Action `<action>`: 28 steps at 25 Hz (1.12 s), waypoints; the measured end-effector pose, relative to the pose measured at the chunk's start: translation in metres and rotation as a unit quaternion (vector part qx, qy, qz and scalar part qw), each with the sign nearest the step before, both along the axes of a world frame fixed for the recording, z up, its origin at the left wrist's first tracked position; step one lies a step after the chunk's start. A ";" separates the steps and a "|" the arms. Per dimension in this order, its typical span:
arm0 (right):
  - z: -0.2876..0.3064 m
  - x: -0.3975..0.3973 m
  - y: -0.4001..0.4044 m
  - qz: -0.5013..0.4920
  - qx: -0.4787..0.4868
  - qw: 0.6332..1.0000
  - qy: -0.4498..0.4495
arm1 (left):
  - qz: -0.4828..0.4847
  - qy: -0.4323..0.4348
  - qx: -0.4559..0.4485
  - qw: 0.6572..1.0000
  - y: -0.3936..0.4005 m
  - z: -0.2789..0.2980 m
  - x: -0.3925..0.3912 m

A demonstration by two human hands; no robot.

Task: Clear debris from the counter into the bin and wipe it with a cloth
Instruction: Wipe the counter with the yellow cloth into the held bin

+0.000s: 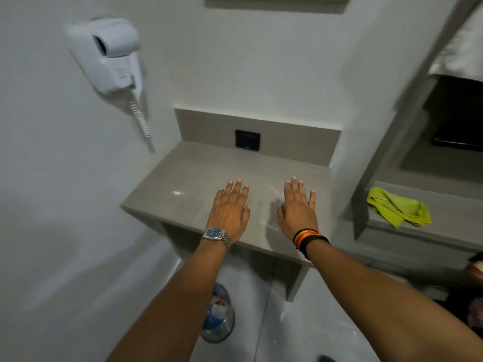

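The grey counter juts from the white wall, and I see nothing lying on its surface. My left hand, with a watch on the wrist, lies flat on it, palm down, fingers spread. My right hand, with dark and orange bands on the wrist, lies flat beside it, holding nothing. A crumpled yellow-green cloth rests on the lower shelf to the right, apart from both hands. On the floor under the counter stands a round metal bin with blue and white rubbish inside, partly hidden by my left forearm.
A white wall-mounted hair dryer with a coiled cord hangs at the upper left. A black socket plate sits in the counter's backsplash. The grey shelf unit on the right holds a dark box in its recess.
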State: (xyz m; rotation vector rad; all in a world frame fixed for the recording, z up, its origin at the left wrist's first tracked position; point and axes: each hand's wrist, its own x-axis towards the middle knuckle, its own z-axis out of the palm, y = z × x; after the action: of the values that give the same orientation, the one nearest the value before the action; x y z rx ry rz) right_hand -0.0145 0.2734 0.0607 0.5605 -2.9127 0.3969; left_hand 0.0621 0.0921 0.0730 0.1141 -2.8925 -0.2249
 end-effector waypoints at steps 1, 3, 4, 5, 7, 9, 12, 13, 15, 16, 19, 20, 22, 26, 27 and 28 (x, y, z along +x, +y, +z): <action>-0.002 -0.015 0.026 -0.020 0.002 1.000 -0.001 | -0.021 0.002 0.002 1.000 0.024 -0.001 -0.019; -0.008 -0.048 0.087 -0.061 0.010 0.998 -0.005 | -0.061 0.002 0.010 0.998 0.082 -0.008 -0.060; -0.013 -0.064 0.117 -0.078 0.014 0.997 -0.011 | -0.076 -0.001 0.011 0.997 0.109 -0.014 -0.079; -0.018 -0.080 0.149 -0.093 0.017 0.995 -0.019 | -0.089 -0.010 0.013 0.996 0.138 -0.021 -0.099; -0.033 -0.116 0.214 -0.116 0.029 0.992 -0.043 | -0.111 -0.037 0.019 0.993 0.196 -0.040 -0.142; -0.052 -0.150 0.275 -0.133 0.049 0.987 -0.076 | -0.148 -0.056 0.022 0.987 0.249 -0.061 -0.184; -0.080 -0.201 0.343 -0.139 0.065 0.982 -0.112 | -0.188 -0.089 0.025 0.978 0.317 -0.084 -0.247; -0.089 -0.215 0.355 -0.132 0.073 0.981 -0.119 | -0.193 -0.102 0.018 0.976 0.333 -0.089 -0.267; -0.108 -0.238 0.369 -0.099 0.091 0.981 -0.141 | -0.186 -0.132 -0.009 0.974 0.357 -0.101 -0.302; -0.117 -0.246 0.370 -0.082 0.095 0.979 -0.163 | -0.187 -0.143 -0.025 0.972 0.364 -0.109 -0.317; -0.142 -0.263 0.368 -0.052 0.119 0.972 -0.193 | -0.199 -0.166 -0.057 0.964 0.371 -0.140 -0.346; -0.146 -0.267 0.368 -0.049 0.125 0.976 -0.170 | -0.201 -0.156 -0.060 0.965 0.371 -0.149 -0.349; -0.142 -0.276 0.367 -0.035 0.142 0.983 -0.115 | -0.211 -0.124 -0.068 0.967 0.372 -0.153 -0.349; -0.109 -0.269 0.353 -0.032 0.084 0.994 -0.065 | -0.206 -0.068 -0.075 0.973 0.363 -0.126 -0.334; -0.098 -0.260 0.343 -0.031 0.042 0.997 -0.056 | -0.193 -0.050 -0.052 0.979 0.352 -0.113 -0.326; -0.087 -0.250 0.329 -0.029 -0.002 0.998 -0.052 | -0.179 -0.030 -0.028 0.983 0.337 -0.100 -0.317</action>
State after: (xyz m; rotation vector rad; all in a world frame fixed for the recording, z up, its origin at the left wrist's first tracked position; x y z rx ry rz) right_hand -0.2647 0.6024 -0.0266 0.4657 -3.0188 0.4364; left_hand -0.2547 0.4291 -0.0273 -0.4189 -2.9567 -0.2047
